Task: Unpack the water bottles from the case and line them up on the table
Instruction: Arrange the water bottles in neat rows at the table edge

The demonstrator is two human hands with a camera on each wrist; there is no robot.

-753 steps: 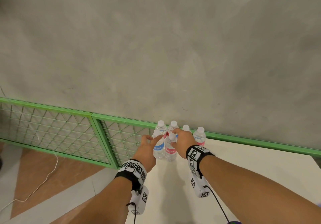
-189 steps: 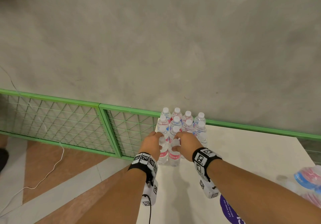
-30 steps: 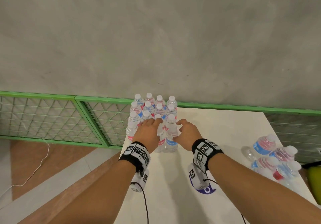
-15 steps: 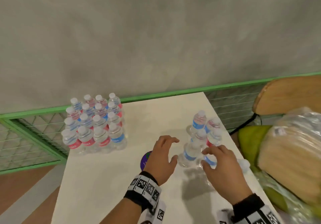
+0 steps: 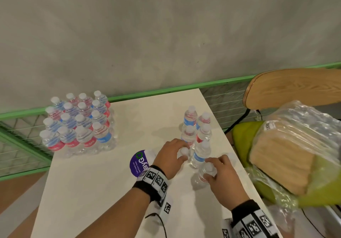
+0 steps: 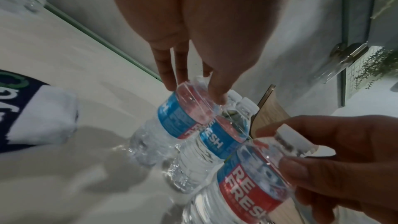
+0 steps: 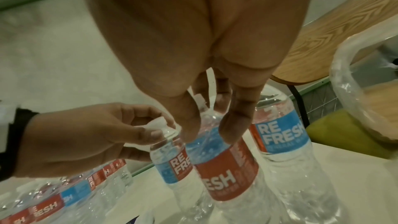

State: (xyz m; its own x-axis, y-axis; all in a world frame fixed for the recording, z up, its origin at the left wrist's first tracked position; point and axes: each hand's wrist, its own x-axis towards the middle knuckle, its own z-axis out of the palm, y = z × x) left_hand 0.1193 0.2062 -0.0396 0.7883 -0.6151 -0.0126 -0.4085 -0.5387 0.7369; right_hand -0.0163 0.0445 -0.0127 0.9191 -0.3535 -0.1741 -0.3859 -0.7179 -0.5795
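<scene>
Bottles (image 5: 195, 136) at two o'clock are being pinched by the caps, one per hand — left hand (image 5: 170, 157), right hand (image 5: 221, 175) — and are best being lifted straight up and kept vertical.

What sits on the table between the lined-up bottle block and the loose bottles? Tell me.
In the head view, bare white table, with a purple sticker nearer the left hand.

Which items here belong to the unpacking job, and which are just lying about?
Job:
- block of lined-up clear plastic water bottles
- loose bottles by the hands
- white table

Lying about:
- purple round sticker
- wooden chair
- crumpled clear plastic wrap
</scene>
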